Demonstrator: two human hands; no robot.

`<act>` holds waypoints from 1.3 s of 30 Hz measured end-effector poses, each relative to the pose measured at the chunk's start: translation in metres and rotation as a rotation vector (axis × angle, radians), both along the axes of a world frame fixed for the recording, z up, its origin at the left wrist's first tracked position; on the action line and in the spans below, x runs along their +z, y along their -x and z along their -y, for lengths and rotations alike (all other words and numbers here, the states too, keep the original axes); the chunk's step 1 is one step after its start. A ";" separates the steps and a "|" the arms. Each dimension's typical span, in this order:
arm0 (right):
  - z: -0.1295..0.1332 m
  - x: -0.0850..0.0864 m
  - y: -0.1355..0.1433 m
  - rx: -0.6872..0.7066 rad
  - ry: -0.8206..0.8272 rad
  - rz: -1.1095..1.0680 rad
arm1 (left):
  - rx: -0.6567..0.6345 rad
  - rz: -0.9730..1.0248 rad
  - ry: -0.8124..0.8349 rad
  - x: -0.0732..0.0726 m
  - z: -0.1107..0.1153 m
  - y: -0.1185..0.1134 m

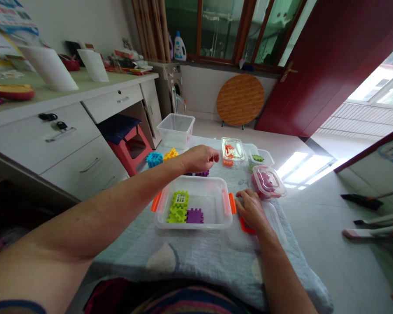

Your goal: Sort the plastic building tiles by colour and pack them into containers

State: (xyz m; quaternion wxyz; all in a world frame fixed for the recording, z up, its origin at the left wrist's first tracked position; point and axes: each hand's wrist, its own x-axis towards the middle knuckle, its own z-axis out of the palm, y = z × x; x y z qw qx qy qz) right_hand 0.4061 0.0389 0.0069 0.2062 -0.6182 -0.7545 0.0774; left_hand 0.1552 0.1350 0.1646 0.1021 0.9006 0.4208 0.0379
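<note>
My left hand [201, 158] is above the far edge of a clear plastic box [212, 183] with orange clips. Its fingers are curled; anything between them is hidden. Below it lie purple interlocking blocks [202, 173], partly covered by the hand. Inside the box are green blocks [177, 214], one with a white window grid, and a purple block [195, 216]. My right hand [251, 209] rests, fingers spread, on a clear lid [277, 224] with a red part [246, 226], beside the box's right clip.
Blue blocks [154, 159] and yellow blocks [170, 154] lie beyond the box, near a larger clear bin [176, 131]. On the right stand lidded tubs with orange [229, 150], green [258, 158] and pink pieces [267, 181]. A stool [127, 139] is by the desk.
</note>
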 end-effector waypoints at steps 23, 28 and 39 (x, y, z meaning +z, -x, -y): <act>0.001 0.004 0.002 -0.022 0.009 0.006 | 0.177 -0.525 0.145 -0.061 -0.051 -0.030; 0.002 0.005 0.003 -0.028 0.011 0.004 | 0.180 -0.503 0.135 -0.054 -0.050 -0.030; 0.000 0.001 0.002 -0.024 0.002 0.008 | 0.086 -0.365 -0.079 0.004 -0.030 -0.015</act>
